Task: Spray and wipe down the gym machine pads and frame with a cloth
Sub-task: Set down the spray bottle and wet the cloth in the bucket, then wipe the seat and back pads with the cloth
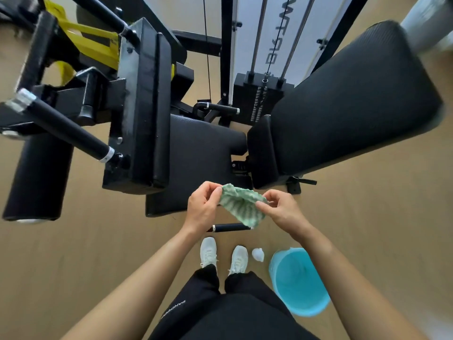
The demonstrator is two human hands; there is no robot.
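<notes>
Two hands share the cloth [241,204]. The left hand [203,204] pinches its top corner and the right hand [282,209] pinches the edge at 3 o'clock, with the fingers of both curled onto the fabric. The cloth is bunched in the air between them, touching no part of the machine. Its length runs roughly from 10 o'clock to 4 o'clock.

The coming move depends on where the pads lie from the cloth:
- The seat pad [201,148] is nearest, at 12 o'clock just past the hands, with its near edge under the left hand.
- The back pad [355,94] lies at 1 to 2 o'clock on the right hand's side, with its long axis sloping away toward 2 o'clock.
- The upright pad [147,106] stands at 10 to 11 o'clock, closer to the left hand.

By my reading, the cloth is being spread or refolded before a wipe, and the seat pad is the shortest reach for either hand.

No spray bottle is plainly visible. A small white thing [257,254] sits on the floor at 6 o'clock, between the right shoe and the bucket [299,283], but I cannot tell what it is. The hands and cloth hide part of the seat pad's near edge and one end of the bar [230,227] below them. The view's outer edges are smeared, so the far frame is hard to make out.
</notes>
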